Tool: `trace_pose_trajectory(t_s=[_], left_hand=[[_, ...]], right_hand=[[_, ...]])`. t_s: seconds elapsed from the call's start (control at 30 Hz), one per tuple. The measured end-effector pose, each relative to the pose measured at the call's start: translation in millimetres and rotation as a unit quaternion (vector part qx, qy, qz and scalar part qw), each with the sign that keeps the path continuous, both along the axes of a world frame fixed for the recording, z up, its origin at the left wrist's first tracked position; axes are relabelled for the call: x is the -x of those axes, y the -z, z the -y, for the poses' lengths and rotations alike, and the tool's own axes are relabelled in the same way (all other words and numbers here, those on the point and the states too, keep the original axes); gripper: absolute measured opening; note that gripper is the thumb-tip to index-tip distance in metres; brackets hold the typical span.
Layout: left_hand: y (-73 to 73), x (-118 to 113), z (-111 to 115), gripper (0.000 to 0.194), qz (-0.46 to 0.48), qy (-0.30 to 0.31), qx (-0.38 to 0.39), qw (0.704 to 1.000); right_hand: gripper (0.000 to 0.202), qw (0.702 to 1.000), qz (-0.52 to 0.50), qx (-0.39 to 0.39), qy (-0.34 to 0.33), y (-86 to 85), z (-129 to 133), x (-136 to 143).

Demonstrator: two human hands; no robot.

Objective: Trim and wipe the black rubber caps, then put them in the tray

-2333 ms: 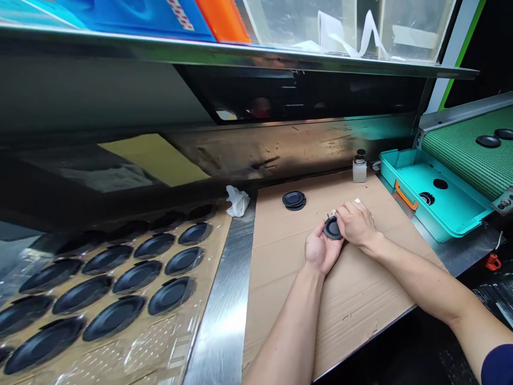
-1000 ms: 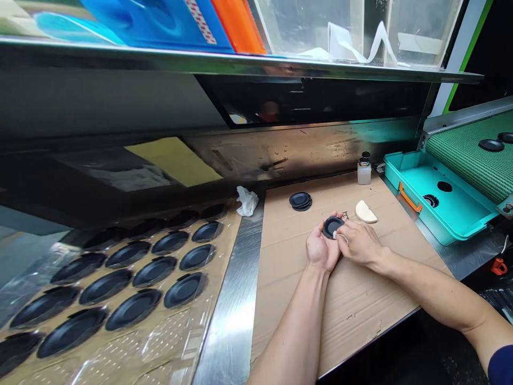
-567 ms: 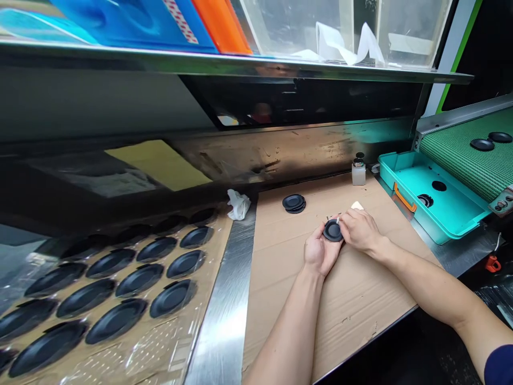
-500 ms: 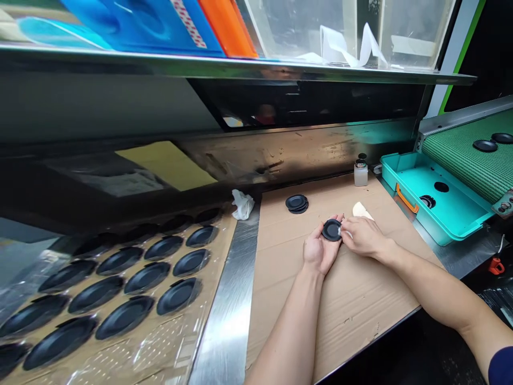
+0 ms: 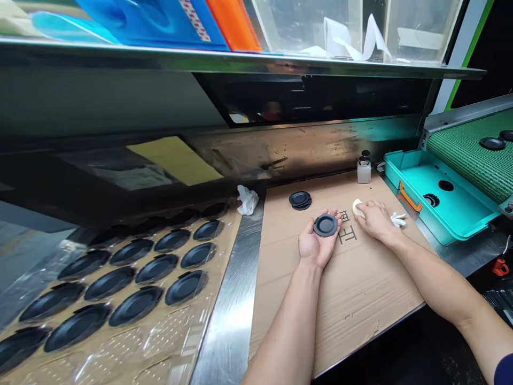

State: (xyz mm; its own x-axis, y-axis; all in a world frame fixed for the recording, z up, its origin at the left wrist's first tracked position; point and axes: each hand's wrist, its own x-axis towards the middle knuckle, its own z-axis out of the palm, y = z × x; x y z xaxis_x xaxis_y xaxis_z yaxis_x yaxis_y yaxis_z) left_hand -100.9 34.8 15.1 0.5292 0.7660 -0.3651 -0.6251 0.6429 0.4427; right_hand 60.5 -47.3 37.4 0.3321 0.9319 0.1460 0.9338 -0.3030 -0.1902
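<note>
My left hand, palm up, holds a round black disc-shaped part with a raised rim between its thumb and fingers. Above the cardboard to the right, my right hand has its fingers closed on a cream-coloured pad, of which only the left end shows. A crumpled white wipe lies just beside my right wrist. Behind my left hand, a small stack of like black discs rests on the cardboard sheet.
On the left, a clear plastic tray carries rows of black discs. A pump bottle stands at the back. A teal bin with small parts sits right, beside a green conveyor. Crumpled tissue lies near the tray; a metal shelf overhangs.
My right hand has left the disc, moved right and taken hold of the cream pad. The white wipe now lies by my wrist. My left hand keeps the disc.
</note>
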Motion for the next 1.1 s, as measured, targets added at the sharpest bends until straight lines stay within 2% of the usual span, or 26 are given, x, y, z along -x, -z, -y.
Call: trace_pose_trajectory(t_s=[0.07,0.13,0.2,0.23,0.37,0.5,0.6,0.7,0.77,0.8,0.87,0.93,1.0,1.1], left_hand=[[0.1,-1,1,0.043,-0.007,-0.009,-0.005,1.0],[0.1,-2,2,0.044,-0.007,-0.002,-0.011,1.0],[0.0,-2,3,0.046,0.003,0.019,-0.017,1.0],[-0.1,-2,4,0.047,0.009,0.028,-0.021,0.999],[0.5,-3,6,0.044,0.019,0.029,-0.015,0.999],[1.5,-1,2,0.044,0.011,0.048,-0.006,0.999],[0.6,1,-3,0.043,-0.024,0.015,-0.024,0.999],[-3.7,4,-2,0.037,-0.076,-0.02,-0.074,0.994],[-8.7,6,6,0.023,-0.118,-0.061,-0.147,0.98],[-11.8,6,12,0.023,-0.139,-0.093,-0.193,0.967],[-18.2,6,29,0.057,-0.168,-0.148,-0.287,0.931],[-23.9,6,46,0.084,-0.169,-0.172,-0.357,0.902],[-28.5,5,58,0.091,-0.156,-0.175,-0.393,0.889],[-33.6,4,66,0.088,-0.144,-0.188,-0.379,0.895]], right_hand=[[0.033,0.997,-0.036,-0.062,-0.025,6.2,-1,19],[0.032,0.989,-0.056,-0.101,-0.092,11.4,0,40],[0.032,0.979,-0.046,-0.11,-0.164,15.3,1,59],[0.033,0.977,-0.037,-0.109,-0.178,16.4,1,65],[0.036,0.991,-0.023,-0.079,-0.102,15.4,-1,70],[0.037,0.985,-0.01,-0.076,-0.155,16.2,1,64],[0.038,0.992,0.0,-0.062,-0.106,17.9,2,53],[0.039,0.997,0.014,-0.046,-0.068,19.5,2,42],[0.038,0.997,0.016,-0.03,-0.076,21.1,3,40],[0.037,0.997,0.013,-0.022,-0.079,22.0,4,39],[0.036,0.997,0.0,-0.012,-0.078,23.2,4,40],[0.037,0.997,-0.019,-0.007,-0.073,23.5,4,40],[0.04,0.997,-0.036,-0.004,-0.072,22.9,3,39],[0.043,0.996,-0.049,0.003,-0.073,22.1,2,36]])
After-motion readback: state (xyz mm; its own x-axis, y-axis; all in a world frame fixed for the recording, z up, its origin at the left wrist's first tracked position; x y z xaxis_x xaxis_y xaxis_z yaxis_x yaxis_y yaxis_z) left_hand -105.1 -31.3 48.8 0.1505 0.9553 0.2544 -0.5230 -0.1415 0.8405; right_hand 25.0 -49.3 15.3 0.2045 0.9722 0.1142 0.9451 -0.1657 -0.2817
